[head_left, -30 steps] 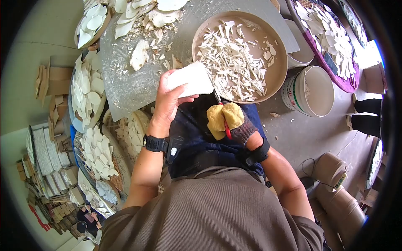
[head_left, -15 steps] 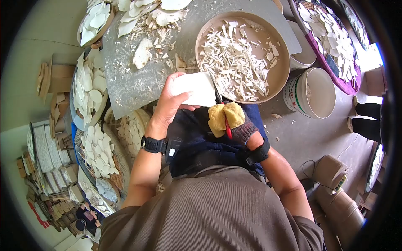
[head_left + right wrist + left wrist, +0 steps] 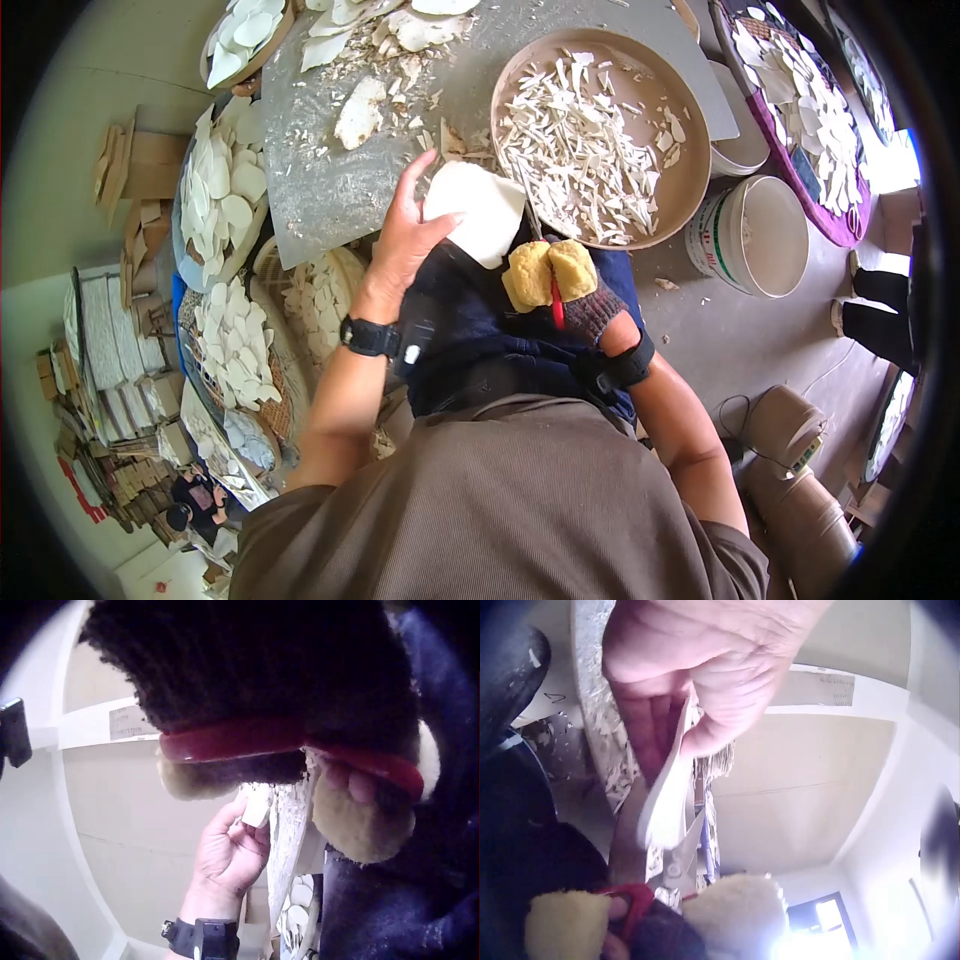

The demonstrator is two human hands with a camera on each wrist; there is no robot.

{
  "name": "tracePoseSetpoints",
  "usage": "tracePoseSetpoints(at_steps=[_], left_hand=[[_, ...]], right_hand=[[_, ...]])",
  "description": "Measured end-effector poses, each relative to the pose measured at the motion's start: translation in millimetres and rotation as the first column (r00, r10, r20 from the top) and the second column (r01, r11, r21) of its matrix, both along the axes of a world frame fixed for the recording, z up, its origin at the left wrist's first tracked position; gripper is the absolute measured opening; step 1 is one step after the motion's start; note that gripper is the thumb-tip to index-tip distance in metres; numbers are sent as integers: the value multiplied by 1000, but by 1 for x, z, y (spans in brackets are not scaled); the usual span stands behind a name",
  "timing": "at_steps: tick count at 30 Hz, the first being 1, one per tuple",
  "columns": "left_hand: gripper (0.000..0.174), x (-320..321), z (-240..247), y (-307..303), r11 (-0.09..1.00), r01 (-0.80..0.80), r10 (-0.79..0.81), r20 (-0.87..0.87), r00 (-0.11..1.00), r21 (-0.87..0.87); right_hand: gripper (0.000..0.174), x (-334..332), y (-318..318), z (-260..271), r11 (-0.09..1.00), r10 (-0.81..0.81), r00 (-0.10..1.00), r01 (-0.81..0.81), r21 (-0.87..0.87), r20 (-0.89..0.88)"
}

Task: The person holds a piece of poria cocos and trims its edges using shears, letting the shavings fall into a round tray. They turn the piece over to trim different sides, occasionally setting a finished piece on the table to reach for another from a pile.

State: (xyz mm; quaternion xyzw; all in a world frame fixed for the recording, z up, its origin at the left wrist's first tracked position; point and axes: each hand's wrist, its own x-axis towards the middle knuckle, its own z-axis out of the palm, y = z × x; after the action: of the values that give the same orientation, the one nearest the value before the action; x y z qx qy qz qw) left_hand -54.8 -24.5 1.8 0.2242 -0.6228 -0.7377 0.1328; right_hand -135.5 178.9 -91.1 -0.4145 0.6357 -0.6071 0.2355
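Observation:
My left hand (image 3: 408, 235) pinches a flat white slice (image 3: 478, 212) between the thumb and the fingers beneath, its index finger raised off the edge. In the left wrist view the slice (image 3: 669, 806) shows nearly edge-on, thin and slightly curved. My right hand (image 3: 592, 300), in a dark knitted glove, grips scissors with red handles (image 3: 557, 306) and yellow foam (image 3: 572, 270) on the fingers. The scissor blades (image 3: 530, 210) point away from me, right beside the slice's right edge. Part of the blades shows grey in the left wrist view, below the slice.
A round tan tray (image 3: 700, 150) of white slivers stands on the grey table (image 3: 310, 215), with crumbs and larger white pieces to its left. A white bucket (image 3: 705, 240) stands at right. Baskets of white slices (image 3: 235, 345) line the left side. Another person's legs (image 3: 880, 325) show far right.
The white slice has turned in my left hand, and the index finger has lifted away from it. The scissors stay in my right hand. The head view has shifted slightly left.

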Motion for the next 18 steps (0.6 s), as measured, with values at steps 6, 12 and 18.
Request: tracePoseSetpoints(at_steps=[6,12,18], left_hand=[[56,2,-27,26,908,-418,410,-141,901,-34],[60,7,-13,24,956,-292,293,-42,955,38],[61,10,-2,20,983,-130,134,-16,991,131]], right_hand=[[20,6,-10,18,990,141,989,-141,3,55],[24,7,-8,45,993,115,911,-114,26,-396],[20,6,-12,39,990,128,884,-88,109,-449]])
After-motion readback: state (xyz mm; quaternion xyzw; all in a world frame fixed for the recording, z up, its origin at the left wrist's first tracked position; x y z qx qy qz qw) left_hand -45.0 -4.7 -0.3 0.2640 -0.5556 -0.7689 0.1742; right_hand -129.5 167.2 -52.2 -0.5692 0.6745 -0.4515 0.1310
